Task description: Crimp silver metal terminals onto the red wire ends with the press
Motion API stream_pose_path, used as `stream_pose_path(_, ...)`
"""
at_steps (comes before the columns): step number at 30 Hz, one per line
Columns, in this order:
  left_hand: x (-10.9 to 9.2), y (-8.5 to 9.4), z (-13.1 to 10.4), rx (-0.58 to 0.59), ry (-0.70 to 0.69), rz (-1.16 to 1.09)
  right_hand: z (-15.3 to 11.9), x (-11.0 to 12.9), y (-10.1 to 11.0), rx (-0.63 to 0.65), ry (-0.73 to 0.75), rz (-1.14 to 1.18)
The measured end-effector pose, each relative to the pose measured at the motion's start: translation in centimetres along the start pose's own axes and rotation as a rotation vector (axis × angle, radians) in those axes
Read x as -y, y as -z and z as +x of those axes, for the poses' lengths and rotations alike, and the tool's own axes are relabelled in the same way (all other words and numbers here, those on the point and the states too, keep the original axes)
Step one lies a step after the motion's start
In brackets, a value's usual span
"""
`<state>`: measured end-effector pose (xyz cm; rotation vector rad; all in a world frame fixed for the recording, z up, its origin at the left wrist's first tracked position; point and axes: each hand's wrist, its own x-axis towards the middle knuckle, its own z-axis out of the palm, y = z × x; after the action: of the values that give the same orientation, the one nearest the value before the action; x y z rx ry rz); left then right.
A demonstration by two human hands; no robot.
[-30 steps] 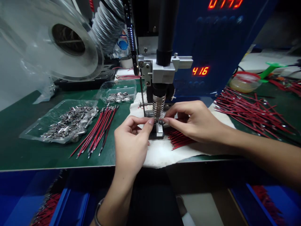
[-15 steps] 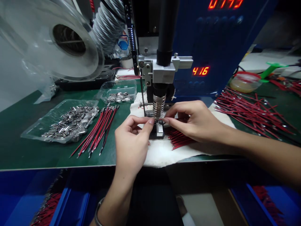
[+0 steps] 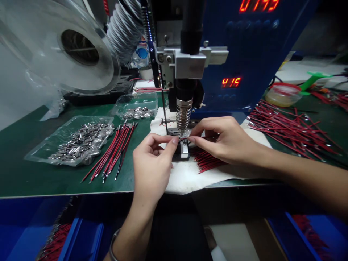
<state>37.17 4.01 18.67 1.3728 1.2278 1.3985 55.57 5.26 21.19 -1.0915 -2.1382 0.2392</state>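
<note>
Under the spring-wrapped tip [image 3: 184,112] of a blue machine [image 3: 231,43], both hands meet from either side. My left hand [image 3: 154,163] pinches something small with thumb and index finger; it is mostly hidden, perhaps a metal piece. My right hand [image 3: 223,139] is closed on a red wire [image 3: 185,138], which reaches across the small metal fixture [image 3: 184,148] toward my left fingertips. Beneath my right hand, a bundle of red wires [image 3: 208,161] lies on a white cloth [image 3: 187,179].
To the left are a plastic tray of metal parts [image 3: 81,143], a smaller tray [image 3: 138,110] and red and black wires [image 3: 112,150]. A large wire pile [image 3: 290,130] and a round tub [image 3: 284,95] lie right. A clear reel [image 3: 106,69] stands back left.
The machine's head and spring-wrapped tip have risen, uncovering more of the red wire between my fingertips. The lower display went from 416 to 415. Both hands stay in place.
</note>
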Motion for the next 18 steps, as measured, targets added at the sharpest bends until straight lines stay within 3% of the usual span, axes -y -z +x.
stream_pose_path(18, -0.05, 0.10, 0.04, -0.008, 0.002, -0.035, 0.05, -0.51, 0.51, 0.037, 0.191, -0.025)
